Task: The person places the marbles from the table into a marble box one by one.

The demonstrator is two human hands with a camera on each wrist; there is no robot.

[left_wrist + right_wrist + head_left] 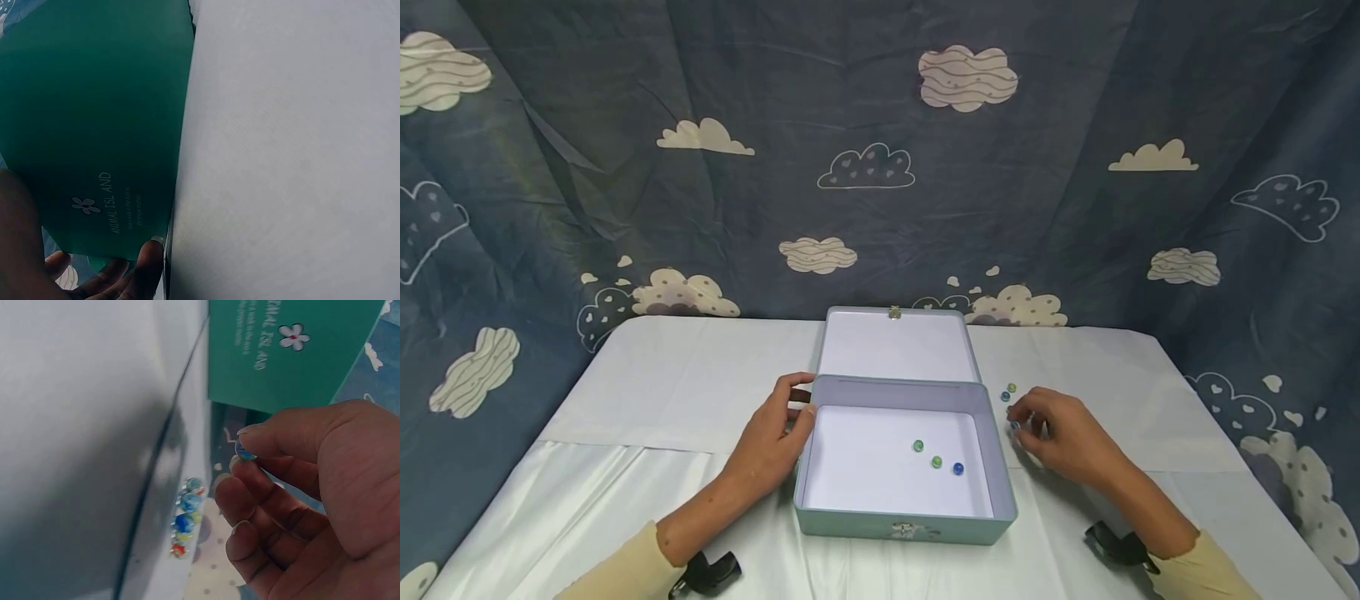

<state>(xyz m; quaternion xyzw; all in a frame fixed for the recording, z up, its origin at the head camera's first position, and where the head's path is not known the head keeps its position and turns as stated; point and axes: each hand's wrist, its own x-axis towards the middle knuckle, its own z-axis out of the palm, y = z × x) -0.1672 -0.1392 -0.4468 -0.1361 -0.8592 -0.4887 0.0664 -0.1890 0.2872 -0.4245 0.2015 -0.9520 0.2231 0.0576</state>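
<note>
A green tin box with a white inside stands with its lid folded back. Two green marbles and a blue marble lie on its floor. My left hand touches the box's left side, thumb and fingertips against the outer wall; the left wrist view shows fingers near its edge. To the right of the box, my right hand pinches a clear marble with blue in it between thumb and finger, just above the cloth.
Beside the right hand, several loose marbles with blue, yellow and red swirls sit in a row on the white cloth. A dark curtain with cloud prints hangs behind the table. Each forearm carries a black wrist mount.
</note>
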